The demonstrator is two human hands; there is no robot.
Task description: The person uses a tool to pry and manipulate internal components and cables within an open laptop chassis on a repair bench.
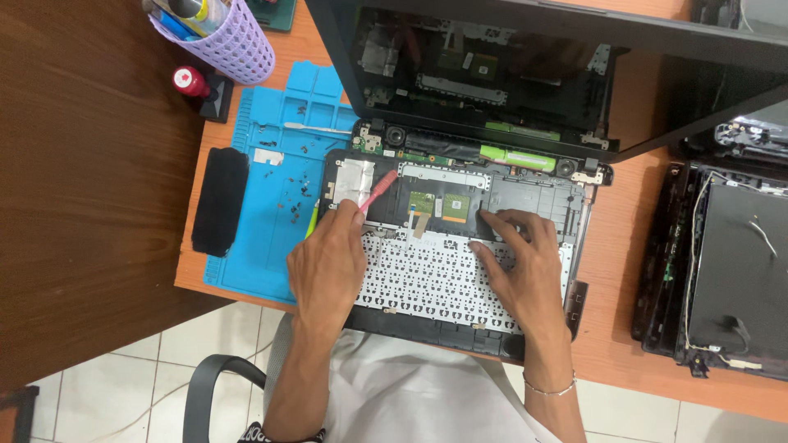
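Nearest: left hand point(328, 262) pinching pink pry tool point(377, 192), tip at upper-left of opened laptop base point(460, 246). Right hand point(525, 267) flat, empty, fingers spread, pressing base. Bottom cover off, boards exposed; keyboard backplate still in. Beyond: loose screws on blue mat point(275, 176).

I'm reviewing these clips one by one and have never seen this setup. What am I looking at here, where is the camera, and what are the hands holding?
This is one view from a camera worn on a person's head, looking down at their own bare hands. On the orange desk lies an opened laptop base, its insides and the keyboard's metal backing exposed. The left hand holds a pink prying tool against the base. The right hand presses flat on it, holding nothing. A blue repair mat with small screws lies alongside, and a second dismantled laptop sits on the other side.
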